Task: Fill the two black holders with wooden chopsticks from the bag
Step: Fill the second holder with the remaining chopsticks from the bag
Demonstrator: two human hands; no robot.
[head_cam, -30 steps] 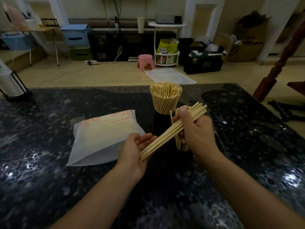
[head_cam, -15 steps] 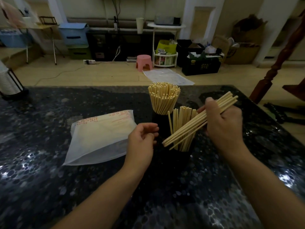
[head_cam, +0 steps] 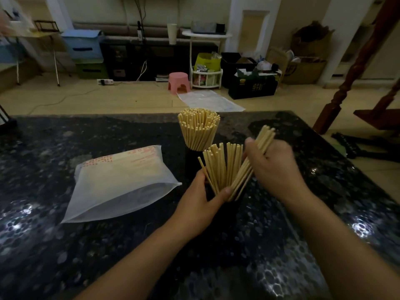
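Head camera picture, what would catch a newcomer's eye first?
The two hands at centre: the right hand lowers a bundle of chopsticks into the near holder, which the left hand steadies. Behind stands the packed far holder's chopsticks; the white bag lies left.

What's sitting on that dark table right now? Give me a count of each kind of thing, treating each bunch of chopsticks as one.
Black holders: 2, the far holder and the near holder
Bunches of chopsticks: 3, one in the far holder, one in the near holder, one in the right hand
Bags: 1, the white bag
Total: 6
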